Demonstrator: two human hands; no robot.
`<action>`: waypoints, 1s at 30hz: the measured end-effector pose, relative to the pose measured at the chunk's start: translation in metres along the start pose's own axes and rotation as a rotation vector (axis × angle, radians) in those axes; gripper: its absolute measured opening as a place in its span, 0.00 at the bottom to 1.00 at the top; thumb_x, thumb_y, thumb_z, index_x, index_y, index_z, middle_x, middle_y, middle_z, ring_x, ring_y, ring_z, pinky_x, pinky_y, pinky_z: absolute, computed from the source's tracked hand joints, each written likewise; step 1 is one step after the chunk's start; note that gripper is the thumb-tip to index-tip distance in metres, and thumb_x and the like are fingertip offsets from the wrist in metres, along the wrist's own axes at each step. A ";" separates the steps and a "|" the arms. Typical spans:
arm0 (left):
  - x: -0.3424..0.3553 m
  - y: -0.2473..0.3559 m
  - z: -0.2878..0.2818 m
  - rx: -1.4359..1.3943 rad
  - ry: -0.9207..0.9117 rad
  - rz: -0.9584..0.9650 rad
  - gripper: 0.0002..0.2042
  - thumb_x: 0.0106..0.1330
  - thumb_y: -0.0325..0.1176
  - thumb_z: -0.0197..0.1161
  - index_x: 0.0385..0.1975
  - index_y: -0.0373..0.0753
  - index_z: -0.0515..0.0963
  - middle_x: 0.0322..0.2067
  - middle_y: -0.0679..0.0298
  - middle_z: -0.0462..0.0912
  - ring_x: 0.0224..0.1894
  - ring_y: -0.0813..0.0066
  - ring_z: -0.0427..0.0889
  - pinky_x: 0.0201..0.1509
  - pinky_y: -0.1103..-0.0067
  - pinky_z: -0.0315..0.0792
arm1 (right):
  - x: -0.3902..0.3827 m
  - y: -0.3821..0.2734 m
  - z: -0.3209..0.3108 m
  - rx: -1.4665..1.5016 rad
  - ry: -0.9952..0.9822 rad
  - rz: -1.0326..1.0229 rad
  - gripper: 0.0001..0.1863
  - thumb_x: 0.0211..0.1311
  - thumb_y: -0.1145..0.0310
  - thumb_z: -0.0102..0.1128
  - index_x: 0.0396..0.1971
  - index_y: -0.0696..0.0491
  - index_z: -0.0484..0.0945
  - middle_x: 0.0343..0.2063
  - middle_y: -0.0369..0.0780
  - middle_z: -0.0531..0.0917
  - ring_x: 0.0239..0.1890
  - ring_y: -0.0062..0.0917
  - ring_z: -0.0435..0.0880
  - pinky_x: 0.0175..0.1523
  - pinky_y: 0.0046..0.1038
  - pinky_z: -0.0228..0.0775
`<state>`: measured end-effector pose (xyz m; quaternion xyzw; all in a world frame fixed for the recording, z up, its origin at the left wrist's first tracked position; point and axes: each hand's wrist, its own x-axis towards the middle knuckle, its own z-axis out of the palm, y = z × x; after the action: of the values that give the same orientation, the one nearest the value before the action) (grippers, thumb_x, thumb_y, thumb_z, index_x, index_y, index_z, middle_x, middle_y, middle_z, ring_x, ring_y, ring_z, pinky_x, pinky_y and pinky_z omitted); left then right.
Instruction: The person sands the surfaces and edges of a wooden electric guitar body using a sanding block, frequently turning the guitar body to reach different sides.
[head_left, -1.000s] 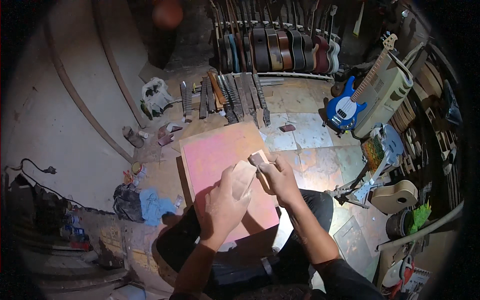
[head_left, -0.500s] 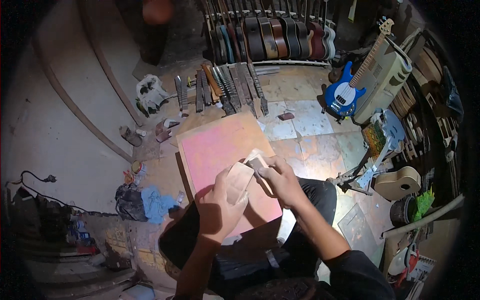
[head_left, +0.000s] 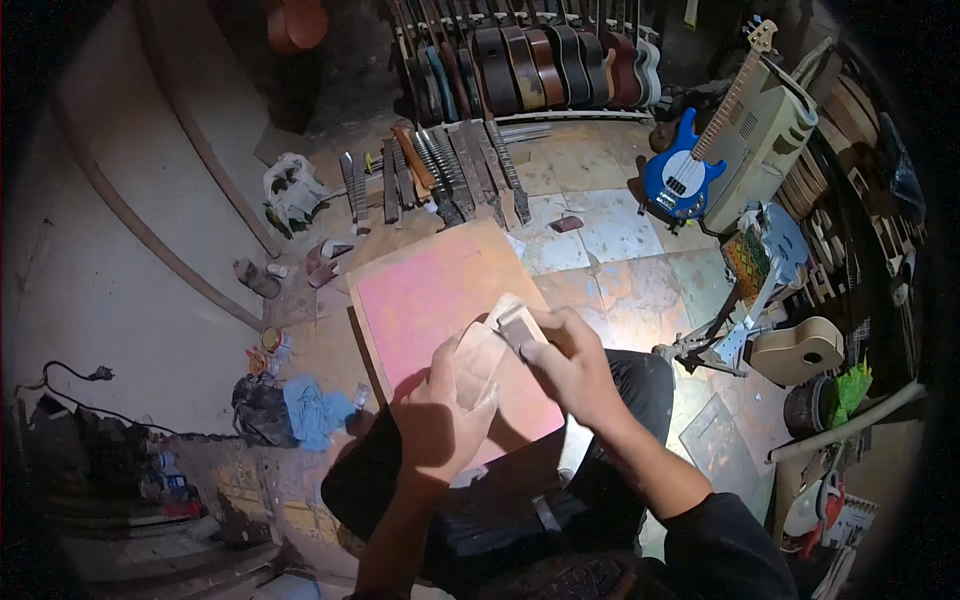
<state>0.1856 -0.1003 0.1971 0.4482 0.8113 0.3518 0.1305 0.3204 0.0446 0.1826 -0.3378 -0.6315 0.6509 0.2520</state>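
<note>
My left hand (head_left: pixel 437 408) is closed around a pale, smooth wooden piece (head_left: pixel 481 358) with a rounded end, its thumb lying along the near side. Just to the right, the fingers and thumb of my right hand (head_left: pixel 582 372) grip a small block with a grey face (head_left: pixel 517 328), pressed close to the upper right edge of the wooden piece. Pale wood shows at the block's far end; whether it belongs to the same piece, I cannot tell. Both hands are above a board with a pink-tinted face (head_left: pixel 430 290), which slants across my lap.
Several guitar necks (head_left: pixel 440 170) lie on the floor ahead, before a rack of guitars (head_left: pixel 540 70). A blue bass (head_left: pixel 685 175) leans at the right, beyond a stand (head_left: pixel 700 350) and an acoustic guitar body (head_left: pixel 797 352). A blue cloth (head_left: pixel 316 410) lies left of my knee.
My right hand has shifted slightly right and nearer with the block. My left hand keeps its hold on the wooden piece. The whole view has moved a little.
</note>
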 end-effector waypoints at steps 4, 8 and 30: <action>0.006 0.011 -0.002 0.006 0.029 -0.022 0.31 0.63 0.33 0.74 0.66 0.40 0.69 0.43 0.45 0.88 0.47 0.47 0.90 0.49 0.64 0.82 | 0.006 -0.026 -0.006 -0.068 -0.029 -0.106 0.20 0.66 0.68 0.70 0.53 0.62 0.80 0.42 0.41 0.86 0.44 0.21 0.84 0.51 0.25 0.76; 0.014 0.018 0.007 -0.033 -0.023 -0.098 0.32 0.63 0.32 0.72 0.67 0.43 0.69 0.43 0.47 0.88 0.47 0.50 0.89 0.49 0.65 0.82 | 0.004 -0.006 -0.007 -0.144 0.047 -0.313 0.19 0.67 0.69 0.69 0.54 0.60 0.80 0.40 0.38 0.84 0.43 0.18 0.82 0.49 0.24 0.75; -0.003 0.000 -0.006 -0.280 0.079 -0.011 0.29 0.64 0.35 0.72 0.65 0.41 0.71 0.48 0.46 0.87 0.50 0.45 0.88 0.52 0.62 0.81 | 0.049 0.111 0.012 -0.205 0.062 -0.393 0.22 0.65 0.64 0.72 0.54 0.59 0.80 0.46 0.48 0.86 0.50 0.33 0.87 0.57 0.33 0.78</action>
<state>0.1844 -0.1058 0.2017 0.4069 0.7614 0.4780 0.1617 0.2905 0.0651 0.0660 -0.2517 -0.7400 0.5109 0.3577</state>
